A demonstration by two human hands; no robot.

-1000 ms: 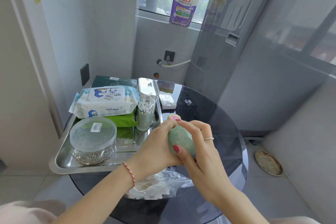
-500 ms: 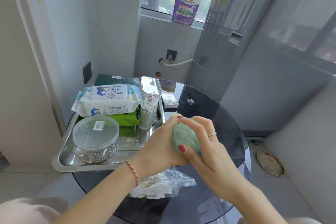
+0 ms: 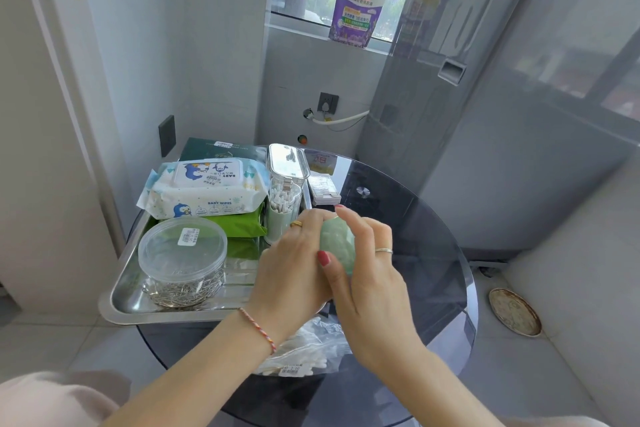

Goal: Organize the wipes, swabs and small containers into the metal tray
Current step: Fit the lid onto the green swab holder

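Both hands hold a small pale green container point(image 3: 337, 241) above the glass table, just right of the metal tray point(image 3: 119, 307). My left hand point(image 3: 294, 270) cups it from the left; my right hand point(image 3: 367, 267) grips it from the right, fingers over its top. In the tray sit a baby wipes pack point(image 3: 204, 189) on green packs point(image 3: 239, 224), a clear tub of pins point(image 3: 181, 262) and a clear swab box point(image 3: 282, 199) with its lid up. A plastic bag of swabs point(image 3: 304, 350) lies on the table under my wrists.
The round dark glass table point(image 3: 415, 236) carries a small flat box point(image 3: 323, 189) behind the hands. A dark green box point(image 3: 221, 149) lies behind the tray. A purple refill pouch point(image 3: 360, 3) stands on the window sill. A round dish point(image 3: 514, 312) lies on the floor at right.
The hands stay together on the green container; my right fingers have shifted slightly over its top. The view has drifted a little.
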